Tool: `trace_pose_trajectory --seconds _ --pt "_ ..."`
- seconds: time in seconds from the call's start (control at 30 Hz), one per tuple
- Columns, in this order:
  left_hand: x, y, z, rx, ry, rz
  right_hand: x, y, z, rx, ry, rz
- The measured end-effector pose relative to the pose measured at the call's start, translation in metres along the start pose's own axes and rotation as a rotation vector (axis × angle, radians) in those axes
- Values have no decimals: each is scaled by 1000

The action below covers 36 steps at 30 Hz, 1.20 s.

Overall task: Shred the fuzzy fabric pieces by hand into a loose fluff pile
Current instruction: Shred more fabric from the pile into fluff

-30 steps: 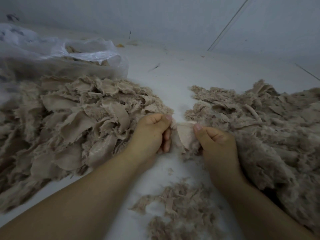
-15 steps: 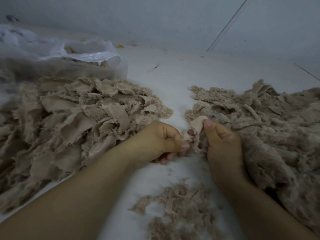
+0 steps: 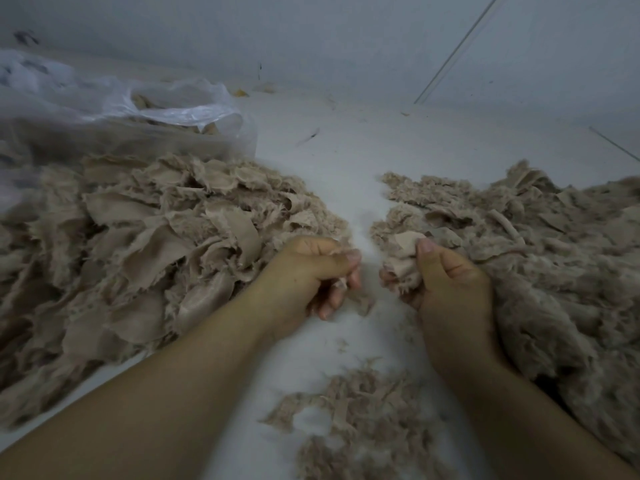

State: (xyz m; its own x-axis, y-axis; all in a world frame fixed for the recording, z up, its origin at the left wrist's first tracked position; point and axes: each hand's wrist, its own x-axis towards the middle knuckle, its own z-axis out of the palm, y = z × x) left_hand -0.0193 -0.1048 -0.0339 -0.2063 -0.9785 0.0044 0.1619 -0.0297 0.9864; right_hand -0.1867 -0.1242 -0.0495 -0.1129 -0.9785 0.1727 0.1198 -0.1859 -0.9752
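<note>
A big heap of beige fuzzy fabric pieces fills the left of the white surface. A looser, fluffier beige pile spreads on the right. Between them, my right hand is closed on a crumpled beige fabric piece, thumb on top. My left hand is a fist pinching a small torn scrap between thumb and fingers. A narrow gap separates the two hands. A tuft of fluff lies just below the left fingers.
A clear plastic bag holding more fabric lies at the back left. Small beige shreds are scattered on the white surface near me. A pale wall rises behind.
The hands were together on one piece; now they have pulled apart, the left holding a torn-off scrap and the right keeping the larger piece.
</note>
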Motion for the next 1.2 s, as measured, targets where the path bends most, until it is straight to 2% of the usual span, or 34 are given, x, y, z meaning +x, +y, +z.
trace_pose_trajectory --seconds 0.17,0.23,0.3,0.37,0.4,0.47,0.5,0.53,0.57,0.67,0.8,0.93,1.03,1.2 --pt "-7 7 0 464 -423 77 -2 -1 1 -89 21 0" --pt "-7 8 -1 425 -294 94 -2 -2 1 -55 36 32" --pt "-2 0 0 430 -22 206 -2 -3 1 -36 27 51" --pt "5 -6 4 605 165 254 -3 -3 1 -35 22 38" --pt "7 -6 4 703 143 227 -3 -3 1 -41 19 26" --pt "4 -4 5 762 -128 110 -3 -2 1 -42 7 19" --pt "1 -3 5 726 -258 70 -3 -1 1 -30 3 25" --pt "-2 -2 7 668 -302 64 -2 -1 0 -27 -3 32" --pt "-2 -2 9 583 -242 79 -2 -1 0 -35 -9 37" --pt "6 -8 12 310 164 162 -3 -1 0 -64 -82 12" --pt "9 -11 19 179 218 165 -8 -3 -1 -171 -246 -46" --pt "9 -11 10 -21 302 141 -8 -6 0 -159 -363 25" --pt "9 -8 9 -130 333 115 -7 -7 2 -108 -325 94" --pt "9 -5 2 -213 322 89 0 -8 -1 33 -147 185"
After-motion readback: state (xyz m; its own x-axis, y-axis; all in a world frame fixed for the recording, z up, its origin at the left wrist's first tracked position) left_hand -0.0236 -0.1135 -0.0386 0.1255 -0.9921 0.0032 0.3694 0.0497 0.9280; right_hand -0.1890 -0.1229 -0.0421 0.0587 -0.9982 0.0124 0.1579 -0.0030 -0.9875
